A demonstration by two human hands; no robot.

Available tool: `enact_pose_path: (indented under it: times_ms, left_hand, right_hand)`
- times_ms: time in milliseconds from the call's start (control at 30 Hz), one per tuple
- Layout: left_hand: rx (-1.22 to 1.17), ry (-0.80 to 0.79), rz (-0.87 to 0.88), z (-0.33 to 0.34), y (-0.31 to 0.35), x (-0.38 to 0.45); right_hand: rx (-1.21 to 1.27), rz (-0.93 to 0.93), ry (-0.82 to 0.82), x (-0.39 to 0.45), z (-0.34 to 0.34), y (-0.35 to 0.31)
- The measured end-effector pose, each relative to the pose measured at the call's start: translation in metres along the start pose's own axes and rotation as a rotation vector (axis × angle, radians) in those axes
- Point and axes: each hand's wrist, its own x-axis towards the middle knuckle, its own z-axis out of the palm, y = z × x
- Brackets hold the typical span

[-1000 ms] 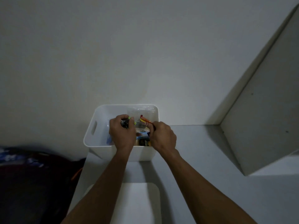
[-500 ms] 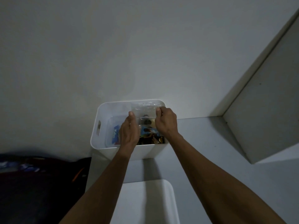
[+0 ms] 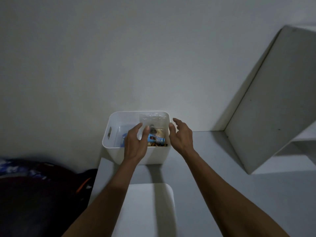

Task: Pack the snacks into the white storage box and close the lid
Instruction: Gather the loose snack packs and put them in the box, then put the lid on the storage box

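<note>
The white storage box (image 3: 113, 120) stands open against the wall at the far end of the white table. Inside lie several snacks: a clear plastic bag (image 3: 154, 120) leaning on the back right wall, a blue packet (image 3: 156, 139) below it, and dark wrapped pieces at the front right. My left hand (image 3: 136, 142) hovers over the box's front rim, fingers apart, holding nothing. My right hand (image 3: 181, 134) is just outside the box's right wall, also open and empty. The white lid (image 3: 145, 207) lies flat on the table near me, between my forearms.
A white shelf unit (image 3: 270, 103) stands tilted in view at the right on the table (image 3: 213, 168). Dark bags with an orange strap (image 3: 83, 184) fill the floor area at the lower left. The table's left edge runs just beside the box.
Both hands held small snacks over the box, then lowered them beside the clear bag. Now they have let go and drawn back, the right hand moving outside the box's right wall.
</note>
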Motion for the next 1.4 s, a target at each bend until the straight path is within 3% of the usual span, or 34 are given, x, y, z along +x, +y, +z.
enact_pose_path:
  times_ms: [233,500,567,867,1133,1400]
  left_hand:
    - [0.063,0.026,-0.029,-0.004,-0.006,-0.086]
    - [0.186,0.039,-0.089,-0.049,-0.088,-0.207]
    - [0.222,0.012,-0.171,-0.062,-0.112,-0.219]
    - [0.477,-0.081,-0.314,-0.098,-0.204,-0.215]
    - [0.552,-0.17,-0.362,-0.084,-0.253,-0.201]
    - [0.603,-0.14,-0.33,-0.076,-0.258,-0.204]
  right_hand:
    - [0.057,-0.025,-0.04,-0.065,-0.034,0.012]
    - [0.069,0.14,-0.233,-0.199,-0.012,0.079]
    - [0.038,0.192,-0.257,-0.226,-0.005,0.092]
    - [-0.155,0.364,-0.265,-0.277,0.05,0.129]
    - [-0.266,0.461,-0.138,-0.279,0.084,0.151]
    - [-0.135,0.503,-0.101,-0.28,0.092,0.151]
